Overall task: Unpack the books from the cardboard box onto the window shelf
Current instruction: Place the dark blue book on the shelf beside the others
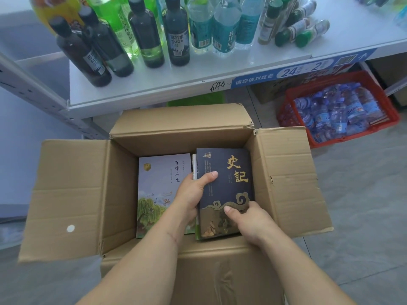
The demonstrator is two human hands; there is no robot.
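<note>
An open cardboard box (70,194) stands on the floor below me with its flaps spread. Inside on the right lies a dark blue book (229,186) with gold characters, on top of other books whose edges show beneath it. My left hand (193,192) grips its left edge, thumb on the cover. My right hand (248,221) grips its lower right corner, thumb on the cover too. A pale book (158,186) with a willow drawing lies flat in the box's left half, partly under my left forearm.
A white shelf (220,71) runs above the box, crowded with dark, green and clear bottles (176,34). A red basket (339,111) of packed water bottles sits on the floor to the right. A grey metal upright (44,95) stands at left.
</note>
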